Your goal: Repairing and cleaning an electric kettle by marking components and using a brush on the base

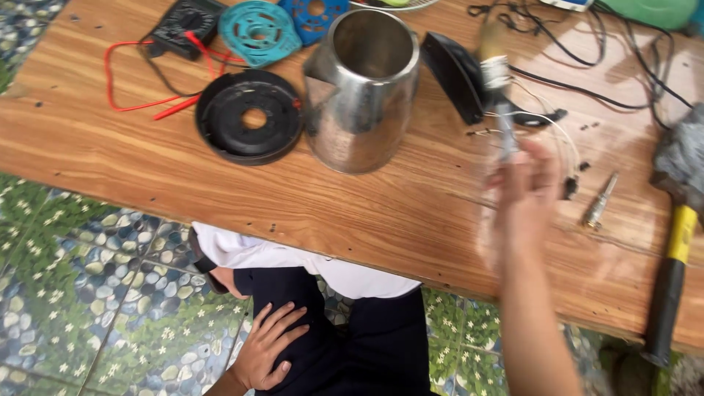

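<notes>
Item one: my right hand, grip closed on a blurred paintbrush, raised over the wooden counter beside the steel kettle body. Item two: my left hand, open, flat on my thigh. Also: black base, hammer.

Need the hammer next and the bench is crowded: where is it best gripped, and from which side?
Grip the hammer on its black lower handle, coming from the table's near edge. The handle end overhangs that edge toward the person, while the head lies farther in beside the cables.
</notes>
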